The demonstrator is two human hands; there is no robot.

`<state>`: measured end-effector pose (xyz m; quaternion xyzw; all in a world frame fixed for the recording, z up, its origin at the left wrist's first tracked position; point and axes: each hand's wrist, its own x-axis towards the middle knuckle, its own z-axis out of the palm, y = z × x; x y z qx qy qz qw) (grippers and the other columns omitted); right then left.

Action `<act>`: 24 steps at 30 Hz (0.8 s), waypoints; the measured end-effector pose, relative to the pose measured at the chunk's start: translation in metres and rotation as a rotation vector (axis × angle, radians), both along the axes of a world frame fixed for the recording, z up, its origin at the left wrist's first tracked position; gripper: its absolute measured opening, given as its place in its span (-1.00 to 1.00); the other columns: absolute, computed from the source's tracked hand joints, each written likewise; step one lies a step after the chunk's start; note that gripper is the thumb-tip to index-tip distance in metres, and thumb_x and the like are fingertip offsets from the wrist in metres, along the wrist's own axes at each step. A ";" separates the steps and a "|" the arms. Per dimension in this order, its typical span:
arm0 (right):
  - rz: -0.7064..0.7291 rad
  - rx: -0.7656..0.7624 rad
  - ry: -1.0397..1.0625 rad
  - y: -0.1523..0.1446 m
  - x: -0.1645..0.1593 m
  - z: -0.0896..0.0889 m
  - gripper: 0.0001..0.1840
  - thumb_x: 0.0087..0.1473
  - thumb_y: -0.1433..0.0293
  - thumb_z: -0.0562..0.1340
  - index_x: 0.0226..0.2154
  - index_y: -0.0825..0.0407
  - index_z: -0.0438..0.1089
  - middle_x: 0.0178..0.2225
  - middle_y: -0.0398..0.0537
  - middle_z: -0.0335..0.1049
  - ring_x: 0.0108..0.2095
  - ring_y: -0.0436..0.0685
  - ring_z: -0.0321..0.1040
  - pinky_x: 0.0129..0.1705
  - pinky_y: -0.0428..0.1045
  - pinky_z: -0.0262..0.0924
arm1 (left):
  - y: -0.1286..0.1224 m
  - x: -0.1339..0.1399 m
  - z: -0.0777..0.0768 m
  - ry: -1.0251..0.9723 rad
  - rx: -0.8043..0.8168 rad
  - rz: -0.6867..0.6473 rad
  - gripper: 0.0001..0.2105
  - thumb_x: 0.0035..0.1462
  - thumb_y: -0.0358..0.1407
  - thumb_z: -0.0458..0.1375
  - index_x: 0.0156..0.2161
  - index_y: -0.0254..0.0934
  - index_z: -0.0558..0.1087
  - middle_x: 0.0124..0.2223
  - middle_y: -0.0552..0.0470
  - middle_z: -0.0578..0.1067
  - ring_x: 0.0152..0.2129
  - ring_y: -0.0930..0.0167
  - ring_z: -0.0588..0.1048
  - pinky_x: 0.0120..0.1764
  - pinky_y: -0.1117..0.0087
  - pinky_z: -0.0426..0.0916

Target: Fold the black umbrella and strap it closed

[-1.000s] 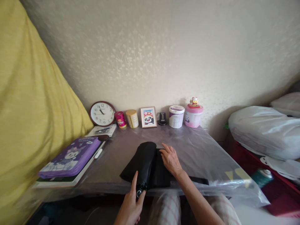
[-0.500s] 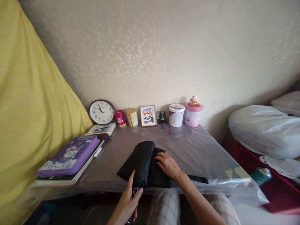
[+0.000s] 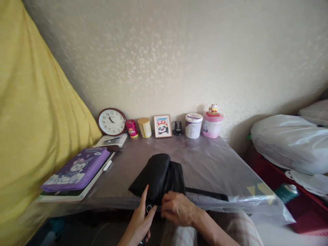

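Observation:
A black folding umbrella (image 3: 156, 176), collapsed with its fabric loose, lies over the front edge of the table with its handle toward me. My left hand (image 3: 140, 218) is wrapped round the handle, the thumb beside a round button. My right hand (image 3: 179, 209) is at the lower right edge of the fabric, fingers curled together and a little blurred; it seems to pinch a fold, though the fingertips are partly hidden. A black strap (image 3: 207, 194) stretches out to the right across the plastic cover.
Along the wall stand a clock (image 3: 112, 122), a pink can (image 3: 132, 129), a yellow can (image 3: 145, 128), a picture frame (image 3: 162, 126) and two tubs, one white (image 3: 193, 126), one pink (image 3: 213, 126). A purple case (image 3: 77, 169) lies on books at left. White bags (image 3: 289, 143) are at right.
My right hand has moved from lying on the fabric down toward the table's front edge, and its fingers have curled. More of the strap shows. My left hand stays on the handle.

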<state>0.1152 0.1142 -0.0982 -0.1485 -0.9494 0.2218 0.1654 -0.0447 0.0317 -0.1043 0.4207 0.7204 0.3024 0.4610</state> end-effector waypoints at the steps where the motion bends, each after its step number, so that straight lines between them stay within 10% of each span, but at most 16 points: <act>1: 0.038 -0.064 0.025 0.001 0.001 0.001 -0.78 0.12 0.32 0.09 -0.37 0.00 0.44 -0.35 -0.11 0.41 -0.31 0.00 0.33 -0.23 -0.12 0.18 | 0.000 0.000 0.000 0.008 0.000 -0.003 -0.33 0.19 -0.14 -0.10 0.22 -0.03 -0.48 -0.54 0.23 0.33 -0.86 0.58 0.28 -0.81 0.61 0.17; 10: -0.915 -0.282 0.171 0.073 0.041 -0.014 -0.75 0.06 0.45 0.06 -0.22 0.08 0.38 -0.18 0.07 0.42 -0.12 0.17 0.34 -0.04 0.02 0.14 | -0.002 0.000 -0.003 0.026 0.034 -0.020 -0.38 0.20 -0.14 -0.13 0.22 0.02 -0.44 -0.40 0.11 0.42 -0.84 0.57 0.32 -0.81 0.57 0.20; 18: -0.992 -0.687 0.185 0.083 0.028 -0.025 -0.68 0.09 0.39 0.03 -0.10 0.13 0.26 -0.24 0.07 0.43 -0.40 0.06 0.46 -0.56 -0.14 0.29 | -0.001 0.002 -0.001 0.046 0.026 -0.011 -0.38 0.21 -0.14 -0.14 0.22 0.00 -0.44 -0.43 0.13 0.41 -0.85 0.56 0.32 -0.81 0.59 0.19; 24: -1.017 -0.643 0.146 0.091 0.025 -0.027 -0.66 0.09 0.36 0.05 -0.08 0.14 0.25 -0.21 0.10 0.43 -0.50 -0.01 0.43 -0.64 -0.19 0.22 | -0.002 0.003 0.002 0.028 0.039 -0.019 -0.34 0.19 -0.12 -0.11 0.23 -0.04 -0.44 -0.63 0.26 0.29 -0.83 0.51 0.34 -0.80 0.59 0.19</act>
